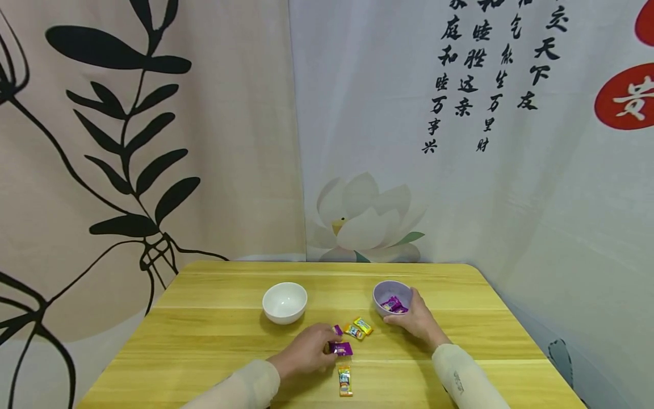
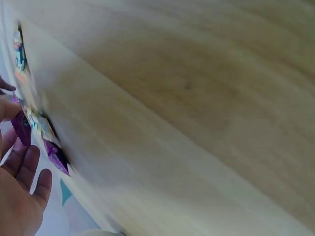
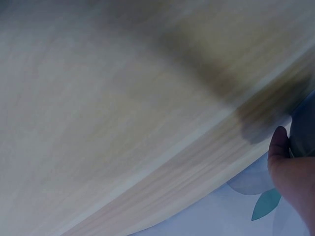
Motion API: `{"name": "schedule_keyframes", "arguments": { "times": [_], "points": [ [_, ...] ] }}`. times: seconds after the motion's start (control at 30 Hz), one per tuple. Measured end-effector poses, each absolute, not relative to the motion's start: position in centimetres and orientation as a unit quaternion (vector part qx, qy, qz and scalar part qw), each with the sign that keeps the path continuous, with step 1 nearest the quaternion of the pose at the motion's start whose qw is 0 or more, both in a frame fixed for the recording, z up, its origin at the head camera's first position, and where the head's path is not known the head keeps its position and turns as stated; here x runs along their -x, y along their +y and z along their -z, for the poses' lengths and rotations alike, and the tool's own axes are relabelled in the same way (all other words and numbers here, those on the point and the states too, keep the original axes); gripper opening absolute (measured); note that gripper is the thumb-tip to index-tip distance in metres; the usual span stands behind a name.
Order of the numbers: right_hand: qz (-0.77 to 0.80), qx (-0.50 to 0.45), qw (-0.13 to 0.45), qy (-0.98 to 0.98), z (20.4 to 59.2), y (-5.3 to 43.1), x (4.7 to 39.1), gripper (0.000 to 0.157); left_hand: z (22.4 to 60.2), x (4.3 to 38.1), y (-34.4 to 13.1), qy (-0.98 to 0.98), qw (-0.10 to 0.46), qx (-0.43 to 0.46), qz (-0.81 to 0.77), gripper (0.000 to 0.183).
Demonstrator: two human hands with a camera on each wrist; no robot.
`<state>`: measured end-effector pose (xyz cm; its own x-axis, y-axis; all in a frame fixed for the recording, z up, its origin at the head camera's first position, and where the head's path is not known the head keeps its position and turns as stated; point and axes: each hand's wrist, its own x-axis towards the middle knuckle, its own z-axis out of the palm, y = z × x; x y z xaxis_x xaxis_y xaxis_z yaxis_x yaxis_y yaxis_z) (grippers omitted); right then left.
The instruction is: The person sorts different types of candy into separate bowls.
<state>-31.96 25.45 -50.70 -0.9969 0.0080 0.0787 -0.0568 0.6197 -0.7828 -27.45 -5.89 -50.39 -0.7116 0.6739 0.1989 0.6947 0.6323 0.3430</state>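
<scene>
My left hand [image 1: 306,349] pinches a purple-wrapped candy [image 1: 342,349] between thumb and fingers, low over the table. In the left wrist view this candy [image 2: 21,127] shows at the fingertips. A second purple candy [image 1: 338,329] lies just beyond those fingers, partly hidden by them. With my right hand [image 1: 421,321] I grip the side of a small light-purple bowl [image 1: 378,296], which has purple candies [image 1: 394,305] in it. At the edge of the right wrist view, the thumb lies against the dark-looking bowl [image 3: 304,130].
A white bowl [image 1: 284,303] stands at the back left of the wooden table [image 1: 214,318]. Two yellow candies [image 1: 359,328] lie between the hands, and another yellow candy [image 1: 345,380] lies nearer the front. Behind the table hangs a printed curtain [image 1: 245,142].
</scene>
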Motion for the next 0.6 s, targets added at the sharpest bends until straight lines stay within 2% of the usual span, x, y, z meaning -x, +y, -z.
{"name": "schedule_keyframes", "arguments": {
  "times": [0.27, 0.6],
  "points": [
    [-0.433, -0.013, 0.038, -0.901, 50.7, 25.4, 31.8, 0.118, 50.0, 28.5, -5.7, -0.901, 0.024, 0.350, 0.256, 0.034],
    [-0.435, -0.009, 0.040, -0.899, 50.8, 25.3, 31.8, 0.115, 49.3, 30.1, -4.7, -0.904, 0.037, 0.319, 0.283, 0.031]
  ]
}}
